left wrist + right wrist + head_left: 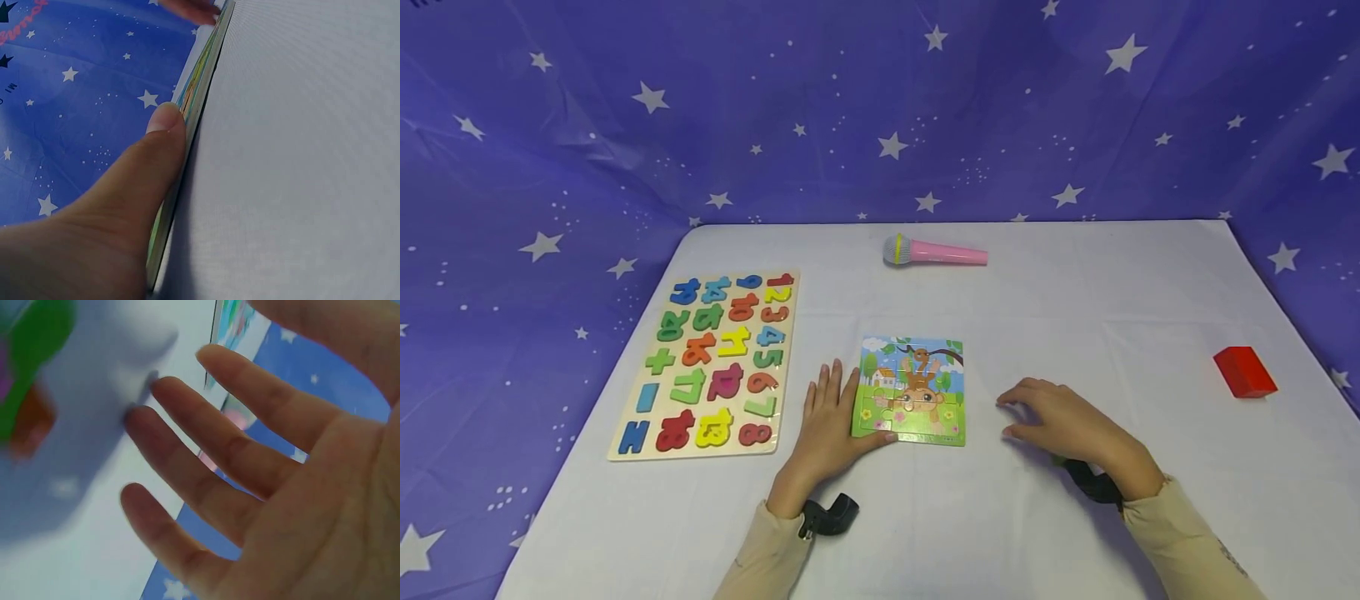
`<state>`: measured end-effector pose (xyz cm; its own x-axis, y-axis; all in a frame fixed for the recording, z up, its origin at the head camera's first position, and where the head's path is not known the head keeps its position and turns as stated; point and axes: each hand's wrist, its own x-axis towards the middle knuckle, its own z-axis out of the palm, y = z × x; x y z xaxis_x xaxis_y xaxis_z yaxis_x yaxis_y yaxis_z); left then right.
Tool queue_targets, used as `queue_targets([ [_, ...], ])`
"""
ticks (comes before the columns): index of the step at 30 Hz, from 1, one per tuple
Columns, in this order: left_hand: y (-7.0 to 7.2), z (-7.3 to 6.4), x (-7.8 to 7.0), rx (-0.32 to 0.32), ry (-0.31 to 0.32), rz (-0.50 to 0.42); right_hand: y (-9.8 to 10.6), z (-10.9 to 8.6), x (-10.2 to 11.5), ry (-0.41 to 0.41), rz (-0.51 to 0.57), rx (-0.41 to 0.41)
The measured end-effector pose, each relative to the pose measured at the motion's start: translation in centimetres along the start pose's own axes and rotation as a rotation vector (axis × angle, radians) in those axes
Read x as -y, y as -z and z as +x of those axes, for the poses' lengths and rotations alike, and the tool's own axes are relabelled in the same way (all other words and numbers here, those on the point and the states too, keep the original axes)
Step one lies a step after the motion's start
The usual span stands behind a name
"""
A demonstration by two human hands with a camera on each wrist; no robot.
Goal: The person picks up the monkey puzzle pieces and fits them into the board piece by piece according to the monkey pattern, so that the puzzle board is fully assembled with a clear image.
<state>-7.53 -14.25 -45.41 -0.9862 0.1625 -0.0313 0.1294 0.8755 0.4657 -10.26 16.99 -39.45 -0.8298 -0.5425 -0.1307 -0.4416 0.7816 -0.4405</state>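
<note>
A square jigsaw puzzle [917,387] with a monkey picture lies in a thin tray on the white table. My left hand [829,425] lies at its left side with fingers straight. Its thumb touches the puzzle's near edge, as the left wrist view shows with the thumb [165,131] against the board's rim [194,115]. To the right of the puzzle, apart from it, my right hand [1063,421] is held with loosely bent fingers. Between those fingers [234,447] nothing is held. Under the right wrist, a blurred green and orange thing [31,369] shows; its kind is unclear.
A wooden number board [715,367] with coloured numerals lies left of my left hand. At the back is a pink toy microphone [936,252]. A red block [1245,372] sits far right. A purple starry cloth [835,108] hangs behind the table.
</note>
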Motion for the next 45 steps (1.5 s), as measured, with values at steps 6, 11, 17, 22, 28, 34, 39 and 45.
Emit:
queue_targets([
  [6,-0.1,0.1,0.0,-0.003,-0.004,0.007,1.4,-1.9,-1.9,-0.059,0.083,0.049],
  [11,-0.1,0.1,0.0,-0.007,-0.007,-0.004,1.9,-3.0,-3.0,-0.104,0.1,0.054],
  [17,-0.1,0.1,-0.1,0.0,0.002,0.002,1.9,-3.8,-4.1,-0.138,0.063,0.048],
  [22,0.1,0.0,-0.1,-0.006,0.003,-0.004,1.4,-4.1,-4.4,-0.135,0.078,0.029],
  [28,0.0,0.0,0.0,-0.003,0.003,0.001,0.4,-4.4,-4.0,-0.146,0.064,-0.016],
  [34,0.0,0.0,0.0,-0.003,0.005,-0.005,-0.1,-4.6,-3.5,-0.18,0.02,-0.041],
  [39,0.0,-0.1,0.0,-0.002,0.008,-0.001,-0.4,-4.8,-3.3,-0.176,0.026,-0.049],
  [45,-0.1,0.0,0.1,0.0,0.007,0.001,-0.3,-4.9,-3.3,-0.18,0.024,-0.047],
])
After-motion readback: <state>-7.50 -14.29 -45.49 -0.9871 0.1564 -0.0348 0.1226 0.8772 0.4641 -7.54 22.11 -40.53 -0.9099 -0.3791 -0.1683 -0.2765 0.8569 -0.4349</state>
